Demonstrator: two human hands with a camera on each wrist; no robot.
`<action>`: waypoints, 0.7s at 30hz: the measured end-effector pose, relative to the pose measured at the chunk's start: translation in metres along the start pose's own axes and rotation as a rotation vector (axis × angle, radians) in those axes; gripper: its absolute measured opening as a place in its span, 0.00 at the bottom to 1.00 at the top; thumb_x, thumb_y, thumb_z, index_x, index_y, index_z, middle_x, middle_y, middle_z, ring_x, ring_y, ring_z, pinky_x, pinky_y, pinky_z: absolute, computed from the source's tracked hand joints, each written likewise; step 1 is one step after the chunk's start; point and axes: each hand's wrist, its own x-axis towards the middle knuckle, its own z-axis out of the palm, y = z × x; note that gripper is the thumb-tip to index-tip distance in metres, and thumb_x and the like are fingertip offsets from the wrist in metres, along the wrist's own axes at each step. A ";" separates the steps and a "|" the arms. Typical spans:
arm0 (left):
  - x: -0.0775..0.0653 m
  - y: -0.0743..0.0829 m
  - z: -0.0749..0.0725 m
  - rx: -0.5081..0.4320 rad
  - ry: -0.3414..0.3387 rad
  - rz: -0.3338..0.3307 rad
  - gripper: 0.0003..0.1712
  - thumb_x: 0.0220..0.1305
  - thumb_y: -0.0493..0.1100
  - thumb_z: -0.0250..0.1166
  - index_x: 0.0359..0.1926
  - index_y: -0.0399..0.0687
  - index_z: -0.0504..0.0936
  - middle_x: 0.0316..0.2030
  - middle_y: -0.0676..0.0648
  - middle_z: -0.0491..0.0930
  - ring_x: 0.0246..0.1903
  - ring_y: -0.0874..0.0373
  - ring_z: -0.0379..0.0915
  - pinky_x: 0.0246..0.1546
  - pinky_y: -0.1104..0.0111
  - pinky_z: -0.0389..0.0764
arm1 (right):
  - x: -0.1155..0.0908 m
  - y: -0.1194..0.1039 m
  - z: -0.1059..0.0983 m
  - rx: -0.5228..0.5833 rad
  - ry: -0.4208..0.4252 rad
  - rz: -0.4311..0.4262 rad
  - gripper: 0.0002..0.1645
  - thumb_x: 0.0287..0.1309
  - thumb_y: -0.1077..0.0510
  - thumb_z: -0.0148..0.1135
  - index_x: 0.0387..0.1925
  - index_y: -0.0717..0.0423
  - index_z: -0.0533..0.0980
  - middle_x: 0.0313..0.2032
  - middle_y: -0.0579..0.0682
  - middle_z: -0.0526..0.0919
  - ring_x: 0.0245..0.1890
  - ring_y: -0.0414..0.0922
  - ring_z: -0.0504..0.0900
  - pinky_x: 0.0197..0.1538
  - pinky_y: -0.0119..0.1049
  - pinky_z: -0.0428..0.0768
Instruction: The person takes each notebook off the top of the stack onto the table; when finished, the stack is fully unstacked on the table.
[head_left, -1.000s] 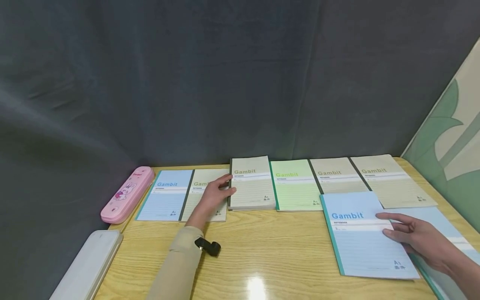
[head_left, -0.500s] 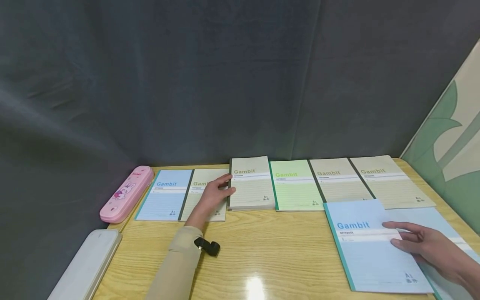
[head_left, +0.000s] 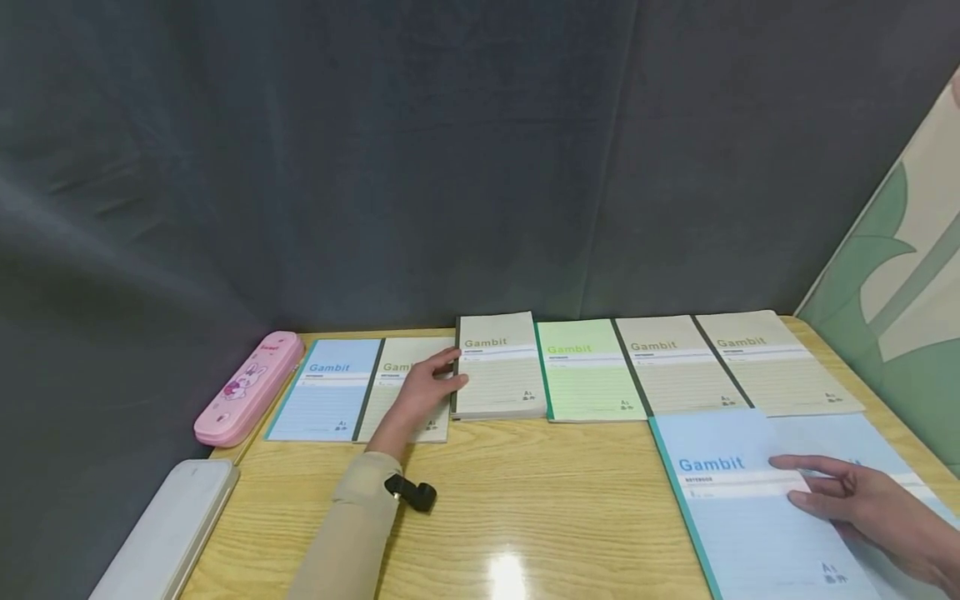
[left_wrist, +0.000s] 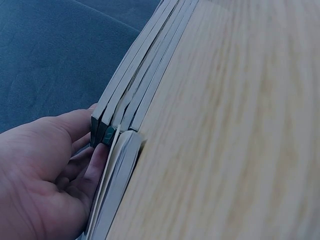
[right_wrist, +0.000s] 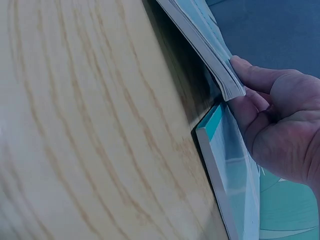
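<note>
My right hand [head_left: 873, 504] pinches the right edge of a blue notebook [head_left: 757, 525], some fingers on its cover and others underneath. In the right wrist view this notebook [right_wrist: 200, 45] is raised and tilted over another blue notebook [right_wrist: 232, 175] lying on the table. My left hand [head_left: 422, 392] touches the left, spine side of a grey-beige notebook stack [head_left: 502, 387]. The left wrist view shows my left fingers [left_wrist: 95, 162] against the spines of the stacked notebooks [left_wrist: 145, 65]. Beneath that hand lies another beige notebook [head_left: 393, 354].
A blue notebook [head_left: 322, 408] lies at the left end of the row. Right of the stack are a green notebook [head_left: 588, 383] and two beige ones [head_left: 682, 375]. A pink pencil case [head_left: 251, 387] and a white case [head_left: 165, 529] line the left table edge. A dark curtain [head_left: 450, 167] hangs behind.
My right hand has drawn the held blue notebook nearer and slightly right, away from the beige notebooks and over the blue one beneath. The left hand stays at the stack.
</note>
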 end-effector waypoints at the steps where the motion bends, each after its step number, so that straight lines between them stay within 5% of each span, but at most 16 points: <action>1: 0.000 0.000 0.000 0.000 -0.001 -0.001 0.32 0.71 0.44 0.67 0.73 0.51 0.71 0.75 0.49 0.61 0.68 0.46 0.65 0.62 0.53 0.74 | -0.001 0.001 0.000 0.000 -0.004 0.001 0.26 0.64 0.53 0.70 0.63 0.44 0.78 0.49 0.56 0.86 0.43 0.46 0.83 0.43 0.40 0.83; 8: 0.000 0.001 0.000 0.011 -0.004 -0.003 0.32 0.70 0.44 0.67 0.73 0.51 0.71 0.75 0.50 0.61 0.68 0.47 0.65 0.62 0.52 0.73 | -0.004 0.003 0.001 -0.089 0.015 -0.008 0.28 0.62 0.50 0.71 0.63 0.47 0.79 0.51 0.61 0.84 0.48 0.47 0.82 0.44 0.40 0.84; 15: 0.002 0.000 -0.001 0.019 -0.001 -0.005 0.33 0.70 0.44 0.68 0.73 0.50 0.71 0.75 0.50 0.61 0.68 0.46 0.64 0.63 0.52 0.73 | -0.006 -0.009 0.008 -0.309 0.104 -0.009 0.44 0.53 0.44 0.77 0.65 0.63 0.74 0.51 0.69 0.82 0.44 0.53 0.78 0.39 0.41 0.81; 21: 0.003 -0.003 -0.001 0.022 -0.004 0.002 0.32 0.70 0.44 0.67 0.73 0.50 0.71 0.75 0.50 0.61 0.68 0.46 0.65 0.62 0.52 0.73 | -0.012 -0.024 0.017 -0.591 0.213 -0.104 0.31 0.60 0.45 0.71 0.56 0.63 0.80 0.41 0.63 0.84 0.36 0.50 0.78 0.31 0.39 0.79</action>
